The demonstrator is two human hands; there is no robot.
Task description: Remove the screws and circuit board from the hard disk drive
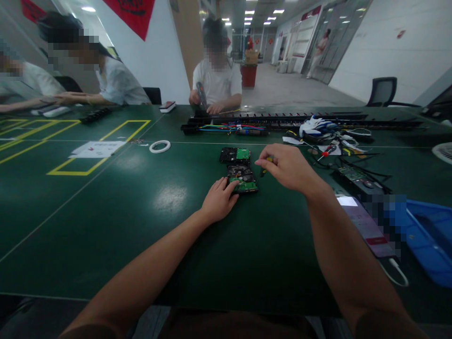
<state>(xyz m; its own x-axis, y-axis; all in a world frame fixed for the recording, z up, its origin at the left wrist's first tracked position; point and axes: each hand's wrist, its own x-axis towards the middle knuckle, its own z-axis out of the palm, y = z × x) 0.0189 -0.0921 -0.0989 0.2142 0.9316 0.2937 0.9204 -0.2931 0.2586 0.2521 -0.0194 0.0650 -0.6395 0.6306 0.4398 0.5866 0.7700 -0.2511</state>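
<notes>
On green worktop (176,249): near drive (246,176) lies board-side up, just beside far drive (236,156). Left hand (219,200): grip spread, fingertips on near drive. Right hand (286,170): grip narrow, pinching yellow-and-black tool (263,170), probably screwdriver; tip indistinct. Risk judged: tool slip could gouge circuit board or catch left fingers; likely causes, light steadying, slanted tip. Sideways push could knock drives together.

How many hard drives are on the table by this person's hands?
2. The near hard drive is touched by the left hand; the far hard drive lies just beyond it. The hands might hide another small one.
</notes>
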